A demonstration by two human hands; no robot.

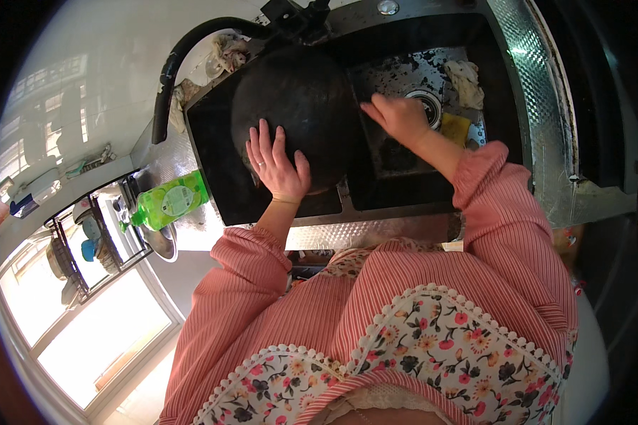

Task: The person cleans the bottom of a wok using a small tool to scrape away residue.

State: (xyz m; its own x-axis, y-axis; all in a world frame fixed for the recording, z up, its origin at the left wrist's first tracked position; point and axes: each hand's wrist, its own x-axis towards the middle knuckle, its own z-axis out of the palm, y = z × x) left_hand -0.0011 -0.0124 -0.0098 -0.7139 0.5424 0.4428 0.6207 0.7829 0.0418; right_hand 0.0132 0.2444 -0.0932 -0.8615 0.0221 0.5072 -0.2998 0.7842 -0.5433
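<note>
A large round black pan or wok (308,111), its dark rounded surface facing up, rests over the left part of a dark double sink (393,210). Spread flat on its lower left side is my left hand (276,164), wearing a ring. My right hand (401,117) is curled just right of the pan, above the right basin; whether it holds something small is hidden by the fingers. Beside the right wrist lie a yellow sponge (455,129) and the drain strainer (426,106). A crumpled pale cloth (465,84) lies further right in the basin, among dark flakes.
A black curved faucet (162,90) arches over the sink's left corner. A green bottle of liquid (173,200) and a metal bowl or lid (163,241) are at the left. Rags (228,53) lie behind the sink, and a dish rack (93,239) stands near the window.
</note>
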